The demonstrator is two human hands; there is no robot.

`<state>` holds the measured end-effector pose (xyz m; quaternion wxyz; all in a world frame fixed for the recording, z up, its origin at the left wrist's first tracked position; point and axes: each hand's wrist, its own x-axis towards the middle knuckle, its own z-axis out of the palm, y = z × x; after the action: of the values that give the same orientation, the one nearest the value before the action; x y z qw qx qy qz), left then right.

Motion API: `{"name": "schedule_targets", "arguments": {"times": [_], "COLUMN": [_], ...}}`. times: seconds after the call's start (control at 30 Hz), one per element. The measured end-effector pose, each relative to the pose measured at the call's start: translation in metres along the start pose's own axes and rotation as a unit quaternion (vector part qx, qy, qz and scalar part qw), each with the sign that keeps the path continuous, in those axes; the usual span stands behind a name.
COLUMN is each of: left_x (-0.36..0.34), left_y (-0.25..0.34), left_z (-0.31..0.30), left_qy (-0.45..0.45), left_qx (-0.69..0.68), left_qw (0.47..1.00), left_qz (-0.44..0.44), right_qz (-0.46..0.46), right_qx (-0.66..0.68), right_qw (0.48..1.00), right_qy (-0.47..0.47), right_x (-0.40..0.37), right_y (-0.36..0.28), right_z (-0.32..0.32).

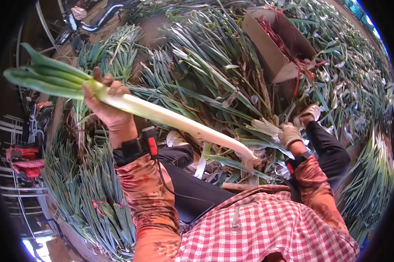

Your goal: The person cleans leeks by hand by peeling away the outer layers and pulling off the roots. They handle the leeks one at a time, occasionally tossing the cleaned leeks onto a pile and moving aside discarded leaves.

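A long leek (170, 117) slants from the left hand (110, 114) down to the right, its root end nearer the gloved right hand (289, 136).
The left hand is wrapped around it just below the leaves; the right is curled beside pale leaf scraps (266, 128) (gripping them or not, I can't tell), apart from the smooth white, green-topped leek.

One raised leek (175, 117); one box (263, 50)
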<state>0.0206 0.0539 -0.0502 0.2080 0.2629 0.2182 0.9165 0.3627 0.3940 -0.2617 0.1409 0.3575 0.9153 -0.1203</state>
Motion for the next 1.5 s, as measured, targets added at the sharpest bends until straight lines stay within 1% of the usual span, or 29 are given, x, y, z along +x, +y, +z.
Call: {"name": "schedule_targets", "arguments": {"times": [0.03,0.07,0.1,0.13,0.17,0.2,0.23,0.3,0.33,0.4,0.47,0.53,0.6,0.63,0.8,0.87,0.93,1.0,1.03,1.07,1.13,1.17,1.2,1.27,1.33,1.37,1.4,1.47,1.5], "left_x": [0.0,0.0,-0.001,0.001,0.002,0.001,0.002,0.003,0.004,0.005,0.006,0.007,0.005,0.006,0.006,0.005,0.005,0.004,0.004,0.004,0.004,0.004,0.005,0.006,0.003,0.002,0.001,0.002,0.003], "left_y": [0.0,-0.004,-0.013,-0.025,-0.033,-0.038,-0.043,-0.048,-0.048,-0.048,-0.049,-0.049,-0.052,-0.054,-0.061,-0.06,-0.062,-0.065,-0.066,-0.067,-0.067,-0.067,-0.067,-0.072,-0.082,-0.089,-0.096,-0.102,-0.102], "left_z": [-0.003,-0.006,0.001,0.011,0.021,0.026,0.03,0.032,0.032,0.031,0.032,0.027,0.027,0.026,0.031,0.031,0.031,0.032,0.033,0.034,0.035,0.034,0.033,0.035,0.032,0.033,0.034,0.038,0.038], "left_qy": [0.006,0.014,0.056,0.095,0.135,0.136,0.136,0.141,0.142,0.161,0.194,0.232,0.228,0.224,0.237,0.238,0.239,0.235,0.233,0.236,0.24,0.249,0.259,0.267,0.248,0.243,0.246,0.242,0.272], "left_qx": [0.016,0.029,0.063,0.094,0.128,0.123,0.137,0.161,0.16,0.166,0.161,0.166,0.156,0.151,0.126,0.133,0.137,0.142,0.141,0.138,0.138,0.16,0.18,0.182,0.2,0.198,0.19,0.18,0.16], "left_qw": [1.0,0.999,0.996,0.991,0.982,0.983,0.981,0.976,0.976,0.972,0.967,0.958,0.961,0.962,0.963,0.962,0.961,0.962,0.962,0.962,0.961,0.955,0.949,0.946,0.948,0.949,0.95,0.953,0.949], "left_qz": [0.008,0.012,0.018,0.022,0.027,0.024,0.026,0.034,0.032,0.04,0.049,0.043,0.028,0.023,0.023,0.019,0.012,0.017,0.016,0.014,0.019,0.017,0.017,0.034,0.026,0.024,0.02,0.013,0.002], "right_qz": [-0.03,-0.091,-0.148,-0.144,-0.183,-0.211,-0.246,-0.301,-0.289,-0.279,-0.208,-0.204,-0.197,-0.242,-0.189,-0.169,-0.187,-0.212,-0.143,-0.145,-0.184,-0.179,-0.217,-0.311,-0.352,-0.332,-0.348,-0.258,-0.256], "right_qx": [-0.001,0.166,0.328,0.42,0.464,0.516,0.536,0.472,0.454,0.496,0.494,0.546,0.622,0.619,0.569,0.65,0.648,0.586,0.591,0.591,0.644,0.616,0.612,0.436,0.349,0.318,0.268,0.213,0.213], "right_qw": [0.998,0.981,0.933,0.895,0.867,0.827,0.804,0.828,0.833,0.808,0.814,0.789,0.721,0.721,0.781,0.708,0.71,0.766,0.765,0.765,0.71,0.744,0.747,0.842,0.861,0.882,0.877,0.899,0.899], "right_qy": [0.05,0.034,0.017,-0.028,-0.011,-0.066,-0.083,-0.043,-0.128,-0.156,-0.224,-0.195,-0.235,-0.195,-0.177,-0.218,-0.201,-0.16,-0.211,-0.21,-0.216,-0.187,-0.139,0.07,0.115,0.102,0.195,0.282,0.285], "right_x": [-0.007,-0.003,0.003,-0.009,-0.019,-0.035,-0.034,-0.042,-0.045,-0.037,-0.043,-0.045,-0.041,-0.043,-0.05,-0.047,-0.048,-0.054,-0.064,-0.057,-0.038,-0.036,-0.04,-0.041,-0.048,-0.055,-0.045,-0.019,-0.015], "right_y": [-0.018,-0.033,-0.052,-0.09,-0.121,-0.153,-0.172,-0.203,-0.212,-0.217,-0.211,-0.203,-0.197,-0.198,-0.203,-0.197,-0.197,-0.202,-0.205,-0.202,-0.195,-0.194,-0.197,-0.207,-0.235,-0.257,-0.274,-0.31,-0.309], "right_z": [-0.028,-0.046,-0.065,-0.097,-0.116,-0.139,-0.138,-0.137,-0.147,-0.129,-0.121,-0.098,-0.086,-0.088,-0.101,-0.094,-0.095,-0.101,-0.124,-0.115,-0.09,-0.084,-0.09,-0.104,-0.135,-0.154,-0.146,-0.133,-0.13]}}
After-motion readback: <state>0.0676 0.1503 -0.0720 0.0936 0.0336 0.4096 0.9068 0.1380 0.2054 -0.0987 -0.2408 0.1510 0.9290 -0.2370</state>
